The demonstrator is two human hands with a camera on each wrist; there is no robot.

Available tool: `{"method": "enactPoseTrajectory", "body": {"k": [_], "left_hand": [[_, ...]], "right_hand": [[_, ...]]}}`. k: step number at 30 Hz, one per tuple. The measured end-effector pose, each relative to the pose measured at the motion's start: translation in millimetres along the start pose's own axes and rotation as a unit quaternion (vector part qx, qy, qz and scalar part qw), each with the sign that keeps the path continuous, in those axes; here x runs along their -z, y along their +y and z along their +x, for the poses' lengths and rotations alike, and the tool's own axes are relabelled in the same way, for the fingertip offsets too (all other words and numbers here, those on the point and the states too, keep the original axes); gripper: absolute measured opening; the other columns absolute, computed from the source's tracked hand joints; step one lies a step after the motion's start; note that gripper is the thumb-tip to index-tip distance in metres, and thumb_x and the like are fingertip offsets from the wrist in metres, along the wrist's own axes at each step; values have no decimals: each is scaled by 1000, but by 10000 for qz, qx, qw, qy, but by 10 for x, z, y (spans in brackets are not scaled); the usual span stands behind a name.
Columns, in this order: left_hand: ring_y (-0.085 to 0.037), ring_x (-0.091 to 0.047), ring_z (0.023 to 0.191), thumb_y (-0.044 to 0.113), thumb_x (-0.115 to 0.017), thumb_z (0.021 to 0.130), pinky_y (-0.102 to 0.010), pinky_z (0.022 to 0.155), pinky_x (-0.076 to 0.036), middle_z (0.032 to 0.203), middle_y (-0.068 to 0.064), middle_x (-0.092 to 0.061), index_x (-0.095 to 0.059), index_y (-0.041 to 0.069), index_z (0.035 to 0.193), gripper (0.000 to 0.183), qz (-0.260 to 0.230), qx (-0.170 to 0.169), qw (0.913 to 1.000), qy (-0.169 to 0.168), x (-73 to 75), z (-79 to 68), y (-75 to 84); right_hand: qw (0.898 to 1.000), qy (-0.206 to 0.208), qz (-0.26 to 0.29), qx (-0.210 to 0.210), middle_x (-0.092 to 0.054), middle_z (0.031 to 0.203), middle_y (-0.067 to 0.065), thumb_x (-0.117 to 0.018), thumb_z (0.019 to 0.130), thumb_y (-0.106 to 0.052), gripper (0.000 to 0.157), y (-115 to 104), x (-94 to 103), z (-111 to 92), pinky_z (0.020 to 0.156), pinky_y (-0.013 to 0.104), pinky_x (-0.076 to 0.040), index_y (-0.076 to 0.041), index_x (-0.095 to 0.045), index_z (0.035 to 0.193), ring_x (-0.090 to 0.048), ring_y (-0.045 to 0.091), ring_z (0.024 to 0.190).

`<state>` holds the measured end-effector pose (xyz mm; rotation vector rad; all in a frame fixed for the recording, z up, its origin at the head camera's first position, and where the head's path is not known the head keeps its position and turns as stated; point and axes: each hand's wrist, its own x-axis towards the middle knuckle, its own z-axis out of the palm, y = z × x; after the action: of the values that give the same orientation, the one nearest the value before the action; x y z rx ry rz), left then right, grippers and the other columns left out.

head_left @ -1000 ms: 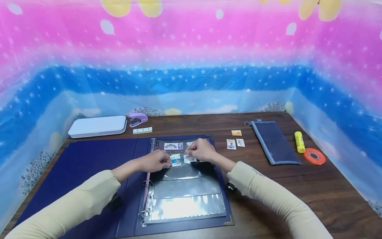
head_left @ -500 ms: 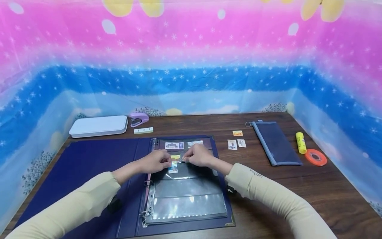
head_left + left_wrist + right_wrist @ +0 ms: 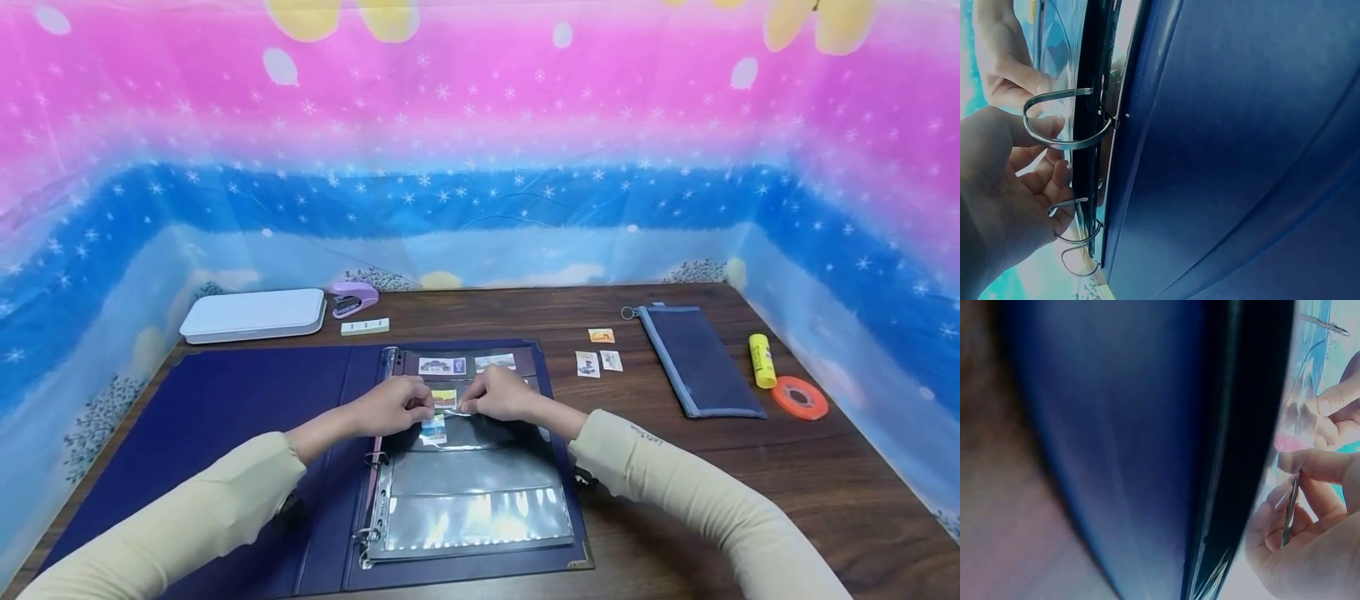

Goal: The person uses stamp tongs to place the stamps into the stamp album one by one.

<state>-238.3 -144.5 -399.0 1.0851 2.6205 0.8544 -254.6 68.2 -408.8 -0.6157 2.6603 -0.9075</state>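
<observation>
A clear pocket page [image 3: 480,471] lies in an open navy ring binder [image 3: 225,417]. My left hand [image 3: 392,406] pinches the clear film near the left of the second pocket row. Beside its fingertips are a yellow stamp [image 3: 444,399] and, lower, a blue picture stamp [image 3: 433,431]; I cannot tell which layer the blue one lies in. My right hand [image 3: 501,393] bends over the same pocket edge. In the right wrist view it grips slim metal tweezers [image 3: 1291,512], whose tips are hidden. Two stamps fill the top row, a purple one [image 3: 442,367] and a pale one [image 3: 495,362].
Three loose stamps [image 3: 588,364] lie right of the binder. Farther right are a dark zip pouch [image 3: 701,362], a yellow glue stick [image 3: 762,361] and an orange tape roll [image 3: 799,397]. A white case [image 3: 253,315], purple stapler [image 3: 354,298] and pale strip [image 3: 365,327] stand behind.
My right hand has moved slightly down and uncovers the pale stamp in the top row. The blue stamp sits lower than before, and the yellow one shows more above it. My left hand has barely moved.
</observation>
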Motion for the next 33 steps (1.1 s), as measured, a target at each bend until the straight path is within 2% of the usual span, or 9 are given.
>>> {"method": "enactPoseTrajectory", "body": {"k": [3,11,16,20,21,24,27,28,33], "left_hand": [[-4,-41,65,6,-58,88,-19,61,-37,76,-3,-55,-65,4,79,11,15,-14,10000,25,-7,6,3],[-3,-41,63,6,-59,87,-18,60,-37,75,-3,-55,-65,4,79,11,49,-24,9999,127,-16,0,-4],[-4,-42,63,7,-59,87,-19,61,-38,76,-3,-56,-66,6,78,12,109,1,9999,124,-32,20,-41],[-6,-44,63,7,-60,86,-21,61,-40,76,-2,-56,-66,7,78,11,-45,-62,9999,150,-24,12,-43],[-6,-43,63,10,-59,88,-22,61,-39,76,0,-55,-66,8,78,12,-71,-244,9995,191,-49,22,-107],[-5,-43,63,11,-58,88,-22,60,-39,76,0,-55,-65,8,78,12,-128,-417,9988,242,-47,6,-114],[-5,-42,62,9,-58,88,-21,60,-38,76,-1,-55,-66,7,79,12,-77,-372,9990,250,-58,14,-121],[-5,-43,62,6,-59,87,-20,60,-39,75,-2,-56,-66,6,79,11,-67,-217,9995,218,-32,1,-53],[-3,-41,60,5,-60,87,-18,60,-38,77,-2,-59,-67,5,81,9,88,-82,9998,170,-27,4,-22]], "right_hand": [[9999,48,96,-53,-74,92,4,-67,83,-16,12,7,2,0,68,21,-48,-11,-76,88,-66,15,85],[9977,323,303,-511,-73,95,3,-65,84,-17,13,-27,-21,-7,66,20,-46,-12,-77,89,-64,11,84],[9977,232,355,-533,-73,95,4,-66,84,-19,14,-37,-29,-7,63,20,-46,-13,-76,91,-64,10,79],[9986,185,260,-431,-74,96,4,-66,83,-19,13,-43,-34,-4,66,21,-48,-14,-76,90,-66,13,85],[9988,185,237,-388,-74,95,4,-67,83,-19,13,-42,-36,-2,68,22,-48,-14,-77,90,-66,14,87],[9995,144,167,-217,-74,95,3,-67,83,-18,12,-32,-46,10,73,23,-49,-14,-77,89,-66,16,90],[9999,77,105,74,-73,93,3,-68,83,-16,11,-15,-49,17,74,24,-50,-12,-77,89,-66,16,88],[9998,54,74,196,-73,93,4,-68,83,-15,11,-11,-48,18,74,24,-50,-12,-76,89,-66,16,87],[9974,-8,-78,721,-73,91,4,-67,83,-12,12,13,-49,28,74,23,-50,-10,-76,90,-66,15,85]]}}
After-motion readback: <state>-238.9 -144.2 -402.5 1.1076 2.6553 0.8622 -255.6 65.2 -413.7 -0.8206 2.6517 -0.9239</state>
